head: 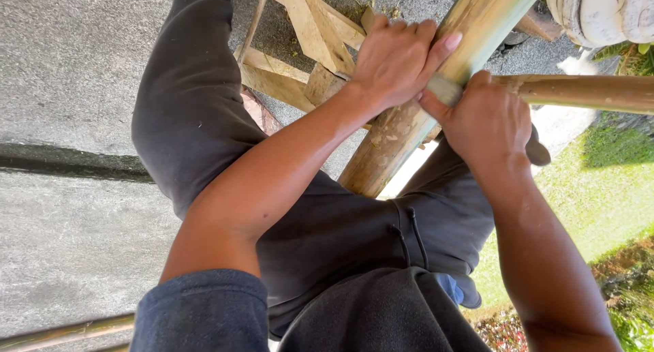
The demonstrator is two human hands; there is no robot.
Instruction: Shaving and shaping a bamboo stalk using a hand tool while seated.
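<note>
Dark sleeves and my grey trousers (327, 236) fill the bottom of the view, and beyond them my two forearms reach up to a thick bamboo pole (409, 120) that slants from between my knees toward the top right. My left hand (395, 59) lies over the pole, fingers curled around its far side and thumb stretched along the greenish surface. My right hand (487, 120) is clenched in a fist around a wooden handle (586, 92) that runs off to the right; its pale end (444, 89) sits against the pole just under my left thumb, and I cannot tell what kind of blade, if any, it carries. Under the pole stands a rough wooden trestle (306, 45) on the concrete ground (68, 72). As far as I can judge, the work is underway but early: the pole looks whole, with some pale scuffing low down. No packages, labels or signs show anywhere; only grass (599, 181) lies at the right.
</note>
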